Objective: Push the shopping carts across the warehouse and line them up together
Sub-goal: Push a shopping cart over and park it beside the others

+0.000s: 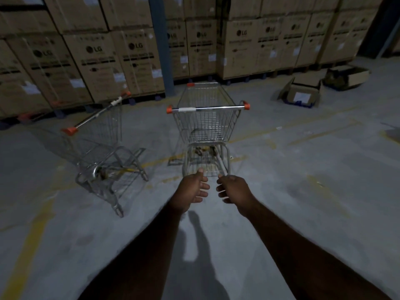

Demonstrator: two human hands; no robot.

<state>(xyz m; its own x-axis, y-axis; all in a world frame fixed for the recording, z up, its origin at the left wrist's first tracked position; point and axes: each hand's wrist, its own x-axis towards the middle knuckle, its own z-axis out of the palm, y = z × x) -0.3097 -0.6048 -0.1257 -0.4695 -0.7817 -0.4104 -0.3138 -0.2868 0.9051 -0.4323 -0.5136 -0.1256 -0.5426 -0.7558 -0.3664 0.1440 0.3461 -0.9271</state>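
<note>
Shopping cart, centre: a bare wire-mesh basket on a tubular metal frame, chrome handle bar with orange end caps and a white sleeve near its left end, standing upright on the grey concrete floor ahead of the person, handle side facing the camera. Some debris lies on its lower rack (too dim to identify). A second cart of the same make stands to the left, turned at an angle so its handle runs diagonally; the two are apart and not aligned. The left hand and right hand are stretched forward side by side, below the centre cart's handle in the view, fingers loosely curled and grasping nothing; neither touches the cart. Behind both carts runs a wall of stacked cardboard cartons bearing LG logos, with a blue steel post rising between the stacks. To the right, two opened cardboard boxes sit on the floor, well clear of the carts. Faded yellow lines mark the concrete.
</note>
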